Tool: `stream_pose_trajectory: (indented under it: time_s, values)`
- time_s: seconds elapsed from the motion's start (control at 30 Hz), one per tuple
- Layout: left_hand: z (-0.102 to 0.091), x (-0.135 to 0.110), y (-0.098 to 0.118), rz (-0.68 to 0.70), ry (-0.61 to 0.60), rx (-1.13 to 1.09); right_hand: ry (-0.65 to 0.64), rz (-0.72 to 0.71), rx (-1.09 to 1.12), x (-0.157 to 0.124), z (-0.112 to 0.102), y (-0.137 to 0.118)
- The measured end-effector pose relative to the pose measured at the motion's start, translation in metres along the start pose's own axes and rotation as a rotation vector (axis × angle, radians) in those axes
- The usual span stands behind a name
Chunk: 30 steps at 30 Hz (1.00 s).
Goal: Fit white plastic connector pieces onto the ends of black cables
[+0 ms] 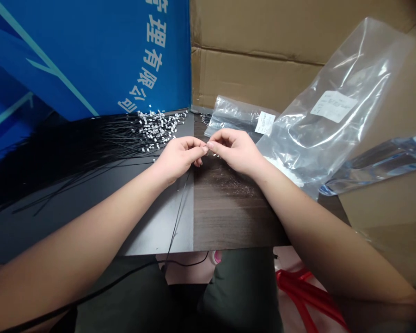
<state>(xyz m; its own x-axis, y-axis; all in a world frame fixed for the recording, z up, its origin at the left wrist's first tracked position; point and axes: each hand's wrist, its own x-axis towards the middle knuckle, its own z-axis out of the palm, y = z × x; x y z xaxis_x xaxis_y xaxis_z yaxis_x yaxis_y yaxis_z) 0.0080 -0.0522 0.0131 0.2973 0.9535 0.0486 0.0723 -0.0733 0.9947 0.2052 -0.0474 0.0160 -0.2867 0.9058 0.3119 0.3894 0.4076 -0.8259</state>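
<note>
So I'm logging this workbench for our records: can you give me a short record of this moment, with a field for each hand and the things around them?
Left hand: pinching at the fingertips, whatever it holds too small to tell
Right hand: pinching likewise, close against the left
Nearby: thin black strands, small white pieces
Surface: dark tabletop
Rest: clear plastic bag, cardboard, blue banner

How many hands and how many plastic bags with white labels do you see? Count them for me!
Hands: 2 (left hand, right hand)
Plastic bags with white labels: 2 (larger clear plastic bag, smaller clear plastic bag)
Total: 4
</note>
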Motion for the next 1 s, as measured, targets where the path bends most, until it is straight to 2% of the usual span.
stream_pose_trajectory:
  time_s: [0.17, 0.3, 0.4, 0.53, 0.7, 0.87, 0.93, 1.0]
  values:
    - [-0.001, 0.000, 0.001, -0.135, -0.089, -0.279, 0.031, -0.114, 0.026, 0.000, 0.001, 0.005]
    - [-0.003, -0.001, 0.004, -0.172, -0.128, -0.347, 0.047, -0.110, 0.092, 0.001, 0.001, 0.006]
    - [-0.002, -0.002, 0.008, -0.178, -0.117, -0.359, 0.050, -0.086, 0.137, 0.001, 0.001, 0.005]
    - [0.002, -0.004, 0.013, -0.197, -0.110, -0.383, 0.053, -0.127, 0.166, -0.001, 0.004, 0.003]
    - [0.005, -0.006, 0.017, -0.272, -0.109, -0.459, 0.166, -0.112, 0.151, -0.002, 0.005, 0.003]
    - [-0.005, -0.011, 0.032, -0.320, -0.156, -0.326, 0.287, 0.003, 0.160, 0.002, -0.005, 0.005]
    - [-0.017, -0.014, 0.043, -0.325, -0.202, -0.204, 0.296, 0.013, 0.155, 0.004, -0.008, 0.005]
    - [-0.035, -0.017, 0.057, -0.303, -0.182, -0.011, 0.277, 0.003, 0.137, 0.005, -0.010, 0.004]
